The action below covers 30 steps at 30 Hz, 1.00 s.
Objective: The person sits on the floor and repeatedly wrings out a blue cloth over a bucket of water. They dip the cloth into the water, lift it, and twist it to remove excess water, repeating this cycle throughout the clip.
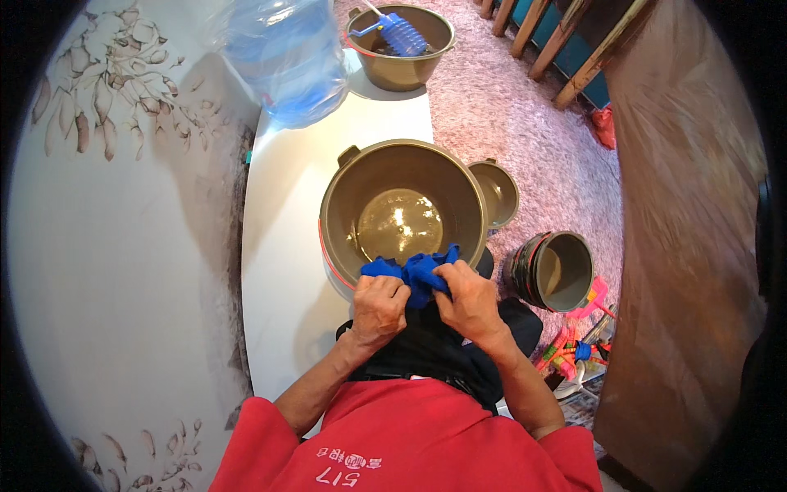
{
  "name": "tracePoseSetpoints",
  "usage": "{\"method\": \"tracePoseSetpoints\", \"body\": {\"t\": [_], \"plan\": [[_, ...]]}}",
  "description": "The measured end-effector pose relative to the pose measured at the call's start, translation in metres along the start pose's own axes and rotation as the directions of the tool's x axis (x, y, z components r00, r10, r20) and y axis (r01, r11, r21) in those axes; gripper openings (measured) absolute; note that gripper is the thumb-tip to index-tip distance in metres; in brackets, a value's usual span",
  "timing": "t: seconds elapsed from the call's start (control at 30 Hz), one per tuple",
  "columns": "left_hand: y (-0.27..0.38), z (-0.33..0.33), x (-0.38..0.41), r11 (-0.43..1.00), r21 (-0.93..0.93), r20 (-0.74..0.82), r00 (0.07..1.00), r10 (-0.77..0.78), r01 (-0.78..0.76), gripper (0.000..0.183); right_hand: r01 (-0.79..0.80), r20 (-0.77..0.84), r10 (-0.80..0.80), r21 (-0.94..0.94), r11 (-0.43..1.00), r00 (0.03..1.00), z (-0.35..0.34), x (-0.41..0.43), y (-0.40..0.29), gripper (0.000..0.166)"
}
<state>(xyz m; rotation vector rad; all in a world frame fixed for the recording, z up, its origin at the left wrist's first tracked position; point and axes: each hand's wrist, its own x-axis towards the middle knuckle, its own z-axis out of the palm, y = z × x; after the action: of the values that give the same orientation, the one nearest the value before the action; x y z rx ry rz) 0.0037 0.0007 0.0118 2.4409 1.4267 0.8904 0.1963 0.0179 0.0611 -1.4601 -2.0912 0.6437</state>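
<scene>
A blue cloth (421, 277) is bunched between my two hands at the near rim of a large olive-brown bucket (399, 160). My left hand (379, 307) grips the cloth's left part. On its right side my right hand (465, 299) pinches the cloth between thumb and fingers. The bucket stands on a white board, with its red handle lying against the left side. Bright reflections show on its bottom; whether water lies there I cannot tell.
Behind stands a plastic-wrapped blue water jug (289, 61). A bucket (403, 74) holds a blue pump-like item (403, 37). At right are a small basin (497, 194), stacked buckets (562, 270) and colourful items (569, 353) on pink carpet (479, 111). A patterned wall (135, 246) borders the left.
</scene>
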Motion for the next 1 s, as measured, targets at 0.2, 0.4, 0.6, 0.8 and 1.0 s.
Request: {"method": "tracePoseSetpoints", "body": {"t": [0.2, 0.4, 0.6, 0.8, 1.0], "plan": [[-0.002, 0.002, 0.000, 1.000, -0.006, 0.022, 1.000, -0.008, 0.008, 0.019, -0.013, -0.003, 0.013, -0.102, 0.995, 1.000, 0.006, -0.010, -0.008, 0.033], [-0.001, 0.003, 0.000, 1.000, 0.017, 0.049, 0.999, -0.010, 0.009, 0.020, -0.031, -0.094, 0.031, 0.005, 1.000, 0.995, 0.012, -0.020, -0.010, 0.035], [0.001, 0.003, 0.000, 1.000, 0.018, 0.055, 0.998, 0.002, -0.003, 0.011, -0.053, -0.116, 0.052, -0.002, 0.999, 0.992, 0.014, -0.021, -0.009, 0.034], [0.004, 0.002, 0.000, 1.000, 0.025, 0.049, 0.999, -0.002, 0.001, 0.012, -0.071, -0.024, 0.070, -0.028, 0.997, 0.997, 0.010, -0.020, -0.005, 0.025], [0.003, 0.005, -0.002, 1.000, -0.001, 0.032, 0.999, -0.012, 0.012, 0.024, -0.082, -0.107, 0.099, 0.157, 0.984, 0.989, 0.010, -0.027, 0.000, 0.019]]}}
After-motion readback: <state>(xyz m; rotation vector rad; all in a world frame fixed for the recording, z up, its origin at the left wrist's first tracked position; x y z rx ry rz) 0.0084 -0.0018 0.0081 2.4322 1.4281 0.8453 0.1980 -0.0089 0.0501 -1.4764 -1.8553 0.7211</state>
